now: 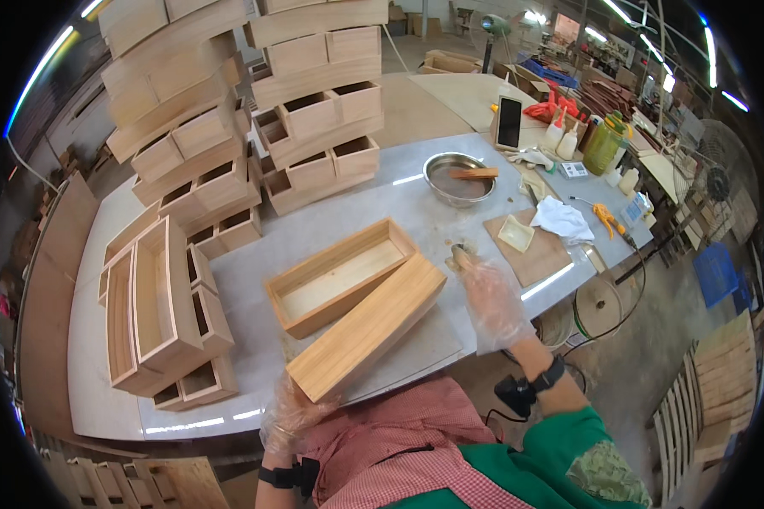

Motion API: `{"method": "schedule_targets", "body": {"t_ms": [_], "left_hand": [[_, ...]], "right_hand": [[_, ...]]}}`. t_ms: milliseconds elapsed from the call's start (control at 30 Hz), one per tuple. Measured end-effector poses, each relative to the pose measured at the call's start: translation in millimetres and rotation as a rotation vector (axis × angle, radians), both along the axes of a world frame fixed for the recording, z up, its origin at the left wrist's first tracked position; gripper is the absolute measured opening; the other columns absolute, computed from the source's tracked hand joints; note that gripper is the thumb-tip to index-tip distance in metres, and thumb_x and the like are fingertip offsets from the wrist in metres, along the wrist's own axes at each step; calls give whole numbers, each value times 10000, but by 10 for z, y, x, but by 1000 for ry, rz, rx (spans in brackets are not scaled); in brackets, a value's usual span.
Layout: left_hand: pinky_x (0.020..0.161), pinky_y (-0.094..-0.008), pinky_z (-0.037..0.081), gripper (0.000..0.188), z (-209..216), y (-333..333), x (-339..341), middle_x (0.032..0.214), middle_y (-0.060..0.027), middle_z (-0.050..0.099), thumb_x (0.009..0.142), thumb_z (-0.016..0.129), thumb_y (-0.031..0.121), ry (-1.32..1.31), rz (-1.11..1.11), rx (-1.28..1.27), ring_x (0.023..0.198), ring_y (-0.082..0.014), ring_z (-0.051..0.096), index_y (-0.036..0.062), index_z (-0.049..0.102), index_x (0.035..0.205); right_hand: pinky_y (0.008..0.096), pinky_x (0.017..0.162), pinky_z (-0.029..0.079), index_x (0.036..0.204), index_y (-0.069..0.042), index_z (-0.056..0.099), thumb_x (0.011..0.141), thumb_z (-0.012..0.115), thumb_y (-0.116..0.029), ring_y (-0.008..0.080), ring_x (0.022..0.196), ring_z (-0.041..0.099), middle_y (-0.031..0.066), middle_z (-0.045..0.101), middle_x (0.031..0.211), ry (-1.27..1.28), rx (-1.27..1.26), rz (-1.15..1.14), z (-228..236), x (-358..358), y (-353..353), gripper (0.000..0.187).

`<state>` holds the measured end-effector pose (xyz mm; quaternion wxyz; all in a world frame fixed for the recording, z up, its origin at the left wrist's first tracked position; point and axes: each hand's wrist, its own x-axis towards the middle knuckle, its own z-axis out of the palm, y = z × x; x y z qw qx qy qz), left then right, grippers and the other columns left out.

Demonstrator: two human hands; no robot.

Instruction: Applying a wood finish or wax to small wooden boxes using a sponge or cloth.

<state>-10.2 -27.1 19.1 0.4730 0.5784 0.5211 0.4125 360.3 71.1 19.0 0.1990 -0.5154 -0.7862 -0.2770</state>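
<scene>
On the grey flat-topped table, pale wooden drawer stacks look untreated, still to do; before them two honey-brown rectangular wooden boxes seem partly coated, my plastic-gloved left hand grasping the nearer; whether my plastic-gloved right hand grips anything, I can't tell

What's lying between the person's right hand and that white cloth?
In the head view, a thin brown board with a pale, squarish dish on it.
</scene>
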Motion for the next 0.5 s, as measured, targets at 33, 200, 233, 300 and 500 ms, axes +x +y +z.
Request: {"method": "schedule_targets", "body": {"t_ms": [33,200,233,300,500], "left_hand": [[993,-341,499,716,-45,-48,27,1241,-110,634,689,879,71,-165,3,-29,1147,-197,608,11,499,1293],[1024,-344,485,758,62,-71,-12,1267,-110,616,691,874,57,99,0,-121,1180,-204,588,15,461,1325],[1029,-346,481,757,111,-49,29,1268,-113,617,698,873,63,277,-13,-86,1187,-205,584,14,458,1329],[1014,-346,489,737,70,-58,67,1255,-119,624,705,875,87,133,0,-73,1173,-205,593,10,473,1318],[941,-368,518,654,-22,-67,-89,1194,-161,643,775,842,255,307,-37,60,1107,-271,633,18,521,1293]], "right_hand": [[384,706,543,1310,-65,586,911,547,-119,273,882,655,146,653,1011,223,-94,111,1,-66,-127,404],[385,862,535,1330,-21,560,884,558,-116,277,1059,640,154,649,1120,-47,-638,-122,164,-450,-183,456],[389,805,532,1173,-45,599,861,559,-126,277,959,640,119,631,967,-9,-300,1,-17,-236,-51,324],[393,748,528,1015,-70,637,839,560,-135,277,860,639,84,612,813,46,38,145,-138,-272,30,203],[422,655,534,1235,27,568,837,543,-91,321,826,655,130,638,909,278,-471,764,718,-1563,-865,416]]}}
